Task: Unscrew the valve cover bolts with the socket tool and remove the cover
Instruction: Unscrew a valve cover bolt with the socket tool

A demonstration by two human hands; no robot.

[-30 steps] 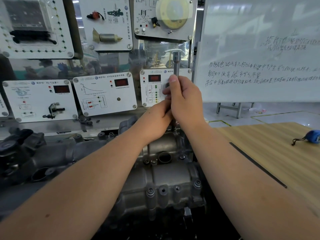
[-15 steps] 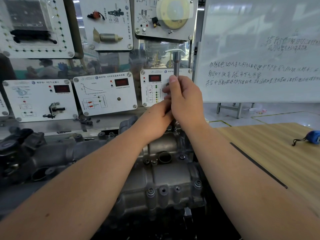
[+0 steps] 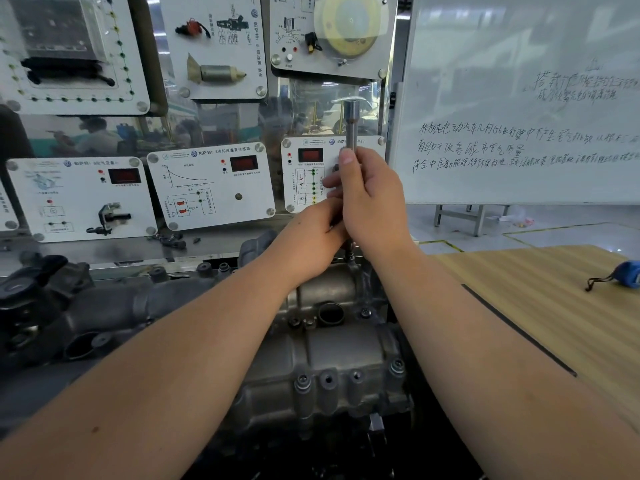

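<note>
A grey metal valve cover (image 3: 332,348) lies in front of me, with bolts along its near edge (image 3: 397,367) and a round opening on top. A long steel socket tool (image 3: 352,123) stands upright over the cover's far end. My right hand (image 3: 370,202) grips its shaft, thumb pointing up along it. My left hand (image 3: 311,237) wraps around the shaft just below, fingers hidden behind the right hand. The tool's lower tip meets the cover near a bolt (image 3: 351,256), mostly hidden by my hands.
Training panels with gauges (image 3: 211,188) stand behind the engine. A whiteboard (image 3: 519,98) fills the upper right. A wooden table (image 3: 554,299) lies at right with a blue tape measure (image 3: 627,273). Dark engine parts (image 3: 38,289) sit at left.
</note>
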